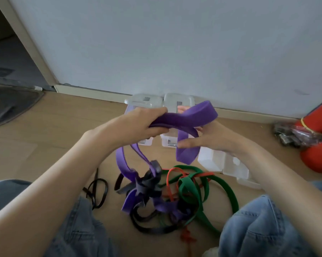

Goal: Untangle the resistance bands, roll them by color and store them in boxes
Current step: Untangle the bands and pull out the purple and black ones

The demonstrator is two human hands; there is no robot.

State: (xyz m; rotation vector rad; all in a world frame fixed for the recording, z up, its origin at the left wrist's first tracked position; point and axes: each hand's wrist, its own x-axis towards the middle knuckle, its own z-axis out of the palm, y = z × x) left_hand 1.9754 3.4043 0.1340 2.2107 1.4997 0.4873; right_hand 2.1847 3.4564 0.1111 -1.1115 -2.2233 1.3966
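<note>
A wide purple band [193,115] is lifted above the floor. My left hand [147,123] is shut on its gathered strands. My right hand [210,138] has a loop of the same band draped around its spread fingers. From my left hand the purple strands hang down into a tangle [152,191] of purple and black bands on the floor. Green bands [204,184] and a thin red band [175,182] lie knotted beside it. A loose black band [99,190] lies to the left. Two clear plastic boxes [143,101] [178,101] stand behind my hands, by the wall.
Clear lids or box parts [226,166] lie on the wood floor to the right. Red rolled cylinders [315,138] and a bag of dark items [290,134] sit at the far right. My knees in jeans [267,229] frame the pile. A doorway opens at left.
</note>
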